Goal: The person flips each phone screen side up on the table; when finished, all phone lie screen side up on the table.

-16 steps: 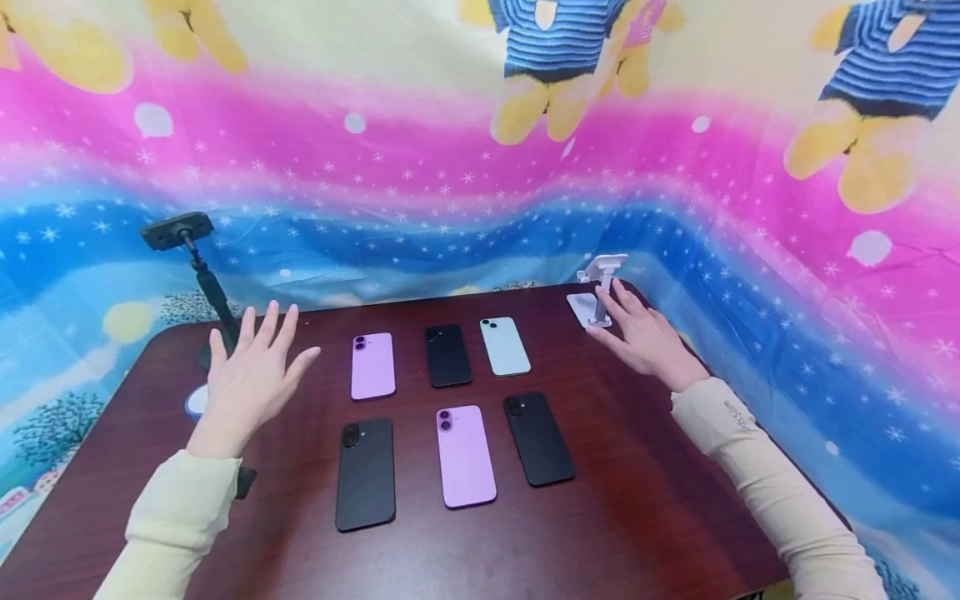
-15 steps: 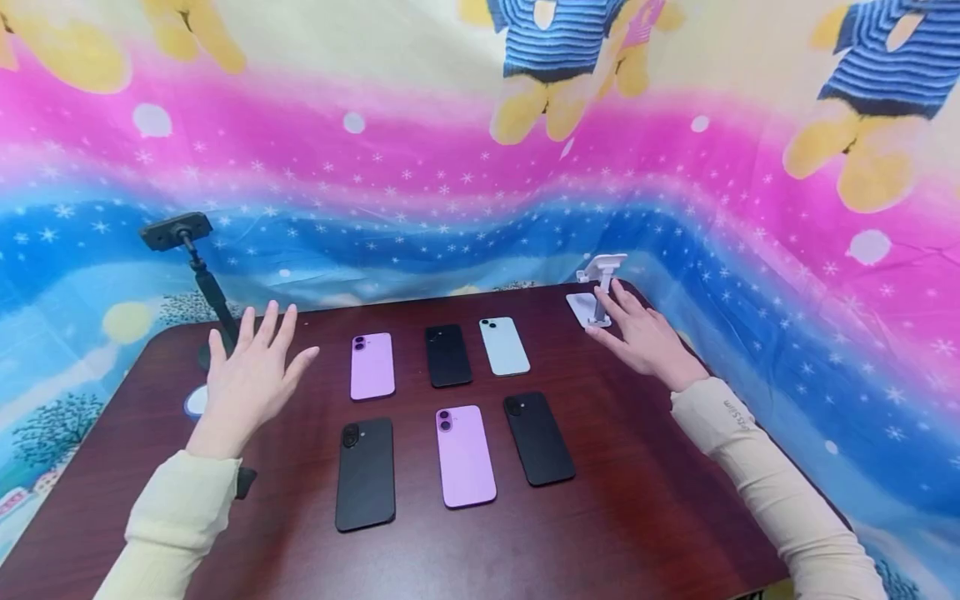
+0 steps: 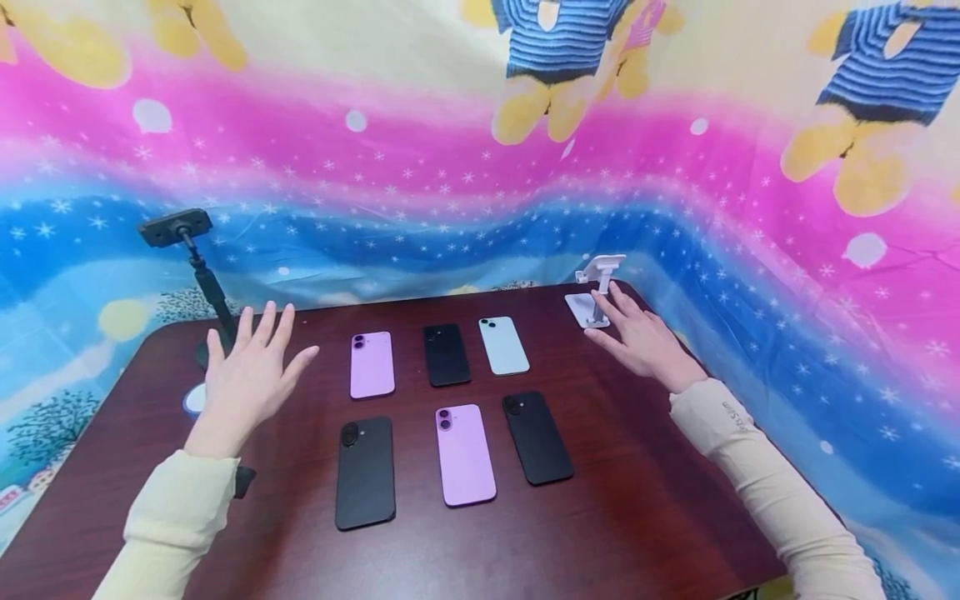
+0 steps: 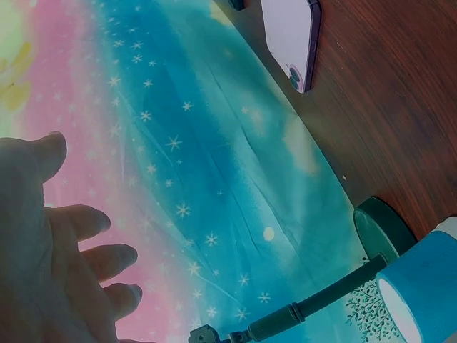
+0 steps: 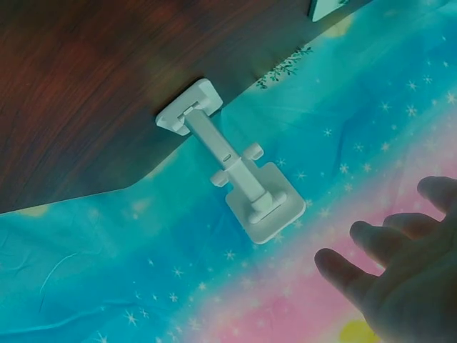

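Observation:
My left hand is held with spread fingers over the table's left side, near a black phone stand, and holds nothing. At the far right my right hand, fingers extended, hovers beside a white phone stand; in the right wrist view a gap separates the hand from the stand. Between the hands several smartphones lie face down in two rows. Behind are a purple phone, a black phone and a pale mint phone. In front lie a dark grey phone, another purple phone and another black phone.
A blue and white cylinder stands beside the black stand's base; my left hand partly covers it in the head view. A printed cloth hangs along the table's back and right edges. Dark reddish wood forms the tabletop.

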Demonstrator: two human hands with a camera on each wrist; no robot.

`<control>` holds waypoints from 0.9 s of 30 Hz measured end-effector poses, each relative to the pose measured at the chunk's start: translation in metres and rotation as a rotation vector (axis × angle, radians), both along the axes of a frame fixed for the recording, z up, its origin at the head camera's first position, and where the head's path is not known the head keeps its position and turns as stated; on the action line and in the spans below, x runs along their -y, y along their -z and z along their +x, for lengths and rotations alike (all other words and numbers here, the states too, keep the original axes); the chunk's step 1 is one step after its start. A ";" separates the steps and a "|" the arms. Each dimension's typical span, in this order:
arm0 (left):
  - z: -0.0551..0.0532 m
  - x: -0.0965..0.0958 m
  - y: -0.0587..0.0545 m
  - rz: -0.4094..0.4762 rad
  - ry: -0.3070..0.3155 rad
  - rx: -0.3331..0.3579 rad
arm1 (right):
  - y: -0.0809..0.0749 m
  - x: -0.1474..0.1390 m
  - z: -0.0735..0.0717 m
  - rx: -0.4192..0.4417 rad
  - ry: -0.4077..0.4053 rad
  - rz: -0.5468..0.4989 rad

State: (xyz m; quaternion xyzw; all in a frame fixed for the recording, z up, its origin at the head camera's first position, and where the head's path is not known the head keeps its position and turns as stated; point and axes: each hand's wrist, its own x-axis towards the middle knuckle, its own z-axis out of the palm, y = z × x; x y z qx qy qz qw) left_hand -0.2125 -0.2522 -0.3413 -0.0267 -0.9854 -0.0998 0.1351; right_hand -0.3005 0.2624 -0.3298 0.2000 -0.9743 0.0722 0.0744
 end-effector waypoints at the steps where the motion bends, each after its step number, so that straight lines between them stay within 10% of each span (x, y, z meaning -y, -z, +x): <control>1: 0.000 0.000 0.000 0.001 0.001 0.001 | 0.000 0.000 0.000 -0.004 0.002 0.002; 19: 0.002 0.003 0.001 0.051 0.009 -0.020 | -0.004 0.011 0.002 -0.004 -0.029 -0.020; 27: -0.008 -0.001 0.002 0.393 0.052 -0.135 | -0.002 0.026 0.003 -0.018 0.028 -0.190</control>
